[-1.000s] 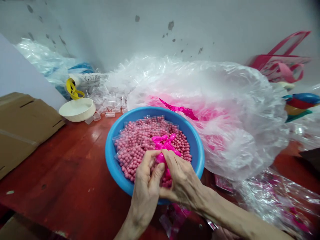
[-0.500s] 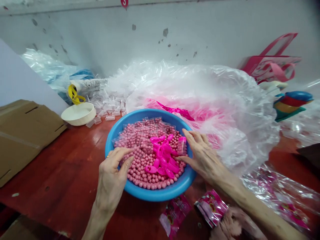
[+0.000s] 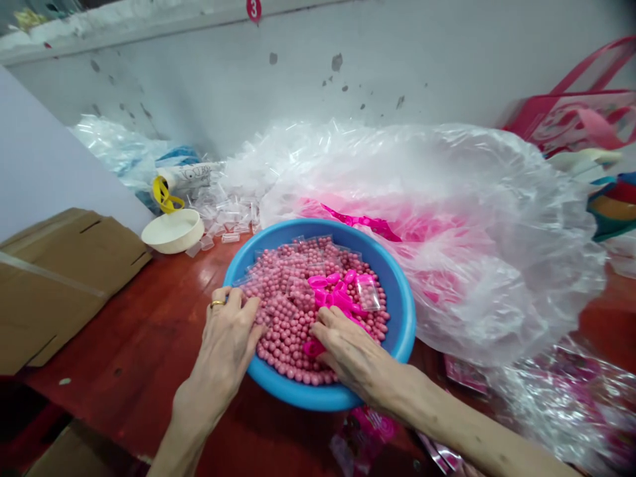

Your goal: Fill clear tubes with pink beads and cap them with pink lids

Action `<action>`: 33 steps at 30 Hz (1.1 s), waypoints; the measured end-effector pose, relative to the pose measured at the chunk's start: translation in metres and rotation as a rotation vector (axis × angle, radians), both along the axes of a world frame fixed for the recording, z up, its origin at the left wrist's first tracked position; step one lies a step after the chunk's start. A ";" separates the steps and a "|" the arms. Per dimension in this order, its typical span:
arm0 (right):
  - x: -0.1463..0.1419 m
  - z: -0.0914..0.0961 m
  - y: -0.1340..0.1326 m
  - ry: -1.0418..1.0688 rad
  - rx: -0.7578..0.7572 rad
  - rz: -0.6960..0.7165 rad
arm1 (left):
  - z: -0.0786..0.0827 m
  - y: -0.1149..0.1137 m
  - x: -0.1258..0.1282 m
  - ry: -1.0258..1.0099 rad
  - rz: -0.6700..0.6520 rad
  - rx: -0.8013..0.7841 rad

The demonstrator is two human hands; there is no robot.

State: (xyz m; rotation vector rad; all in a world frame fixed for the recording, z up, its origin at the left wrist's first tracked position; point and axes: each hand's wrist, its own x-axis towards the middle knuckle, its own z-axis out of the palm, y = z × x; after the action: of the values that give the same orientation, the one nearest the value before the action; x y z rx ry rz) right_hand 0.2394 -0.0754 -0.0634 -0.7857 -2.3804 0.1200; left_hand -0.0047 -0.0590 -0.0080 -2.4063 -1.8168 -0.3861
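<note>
A round blue basin [image 3: 407, 318] holds loose pink beads [image 3: 293, 358], with small clear containers of beads [image 3: 298, 258] heaped along its far and left side. Bright pink plastic pieces [image 3: 342, 291], some spoon-shaped, lie on the beads right of centre. My left hand [image 3: 226, 331], a ring on one finger, curls over the left rim; its bent fingertips go in among the clear containers, and what they grip is hidden. My right hand [image 3: 350, 348] reaches in with fingers bent and drawn together on the pink pieces. One pink piece shows beneath its fingers. A clear bead-filled container [image 3: 368, 292] lies just beyond it.
A big translucent bag [image 3: 477, 238] with pink contents sits behind and right of the basin. Left are a white dish [image 3: 173, 232], clear plastic pieces [image 3: 231, 215] and a cardboard box [image 3: 64, 285]. Pink printed packets [image 3: 365, 434] lie in front on the red table [image 3: 149, 331].
My right hand has left the basin's right rim and come leftward and down onto the pink pieces. My left hand stays at the left rim, fingers curled further in. The view has shifted slightly.
</note>
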 end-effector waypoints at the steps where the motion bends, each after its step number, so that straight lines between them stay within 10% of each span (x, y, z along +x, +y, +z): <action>1: 0.001 0.000 0.001 0.007 0.000 0.012 | 0.002 0.000 0.000 0.022 0.014 -0.024; 9: -0.005 0.007 0.004 0.062 -0.292 -0.067 | 0.009 -0.005 -0.002 -0.101 -0.034 -0.087; 20: -0.011 0.048 0.032 0.891 -1.478 0.112 | 0.001 -0.011 0.009 -0.206 -0.097 -0.127; 26: -0.011 0.047 0.033 0.930 -1.542 0.188 | 0.014 -0.021 0.030 -0.529 -0.213 -0.151; 33: -0.018 0.043 0.023 0.955 -1.429 0.079 | 0.008 -0.021 0.058 -1.105 -0.042 -0.271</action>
State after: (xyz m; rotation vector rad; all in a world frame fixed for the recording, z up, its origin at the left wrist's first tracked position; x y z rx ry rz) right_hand 0.2210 -0.0522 -0.0207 -0.8603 -1.1140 1.8611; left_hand 0.0531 -0.0797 0.0000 -2.6026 -2.2313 -1.8744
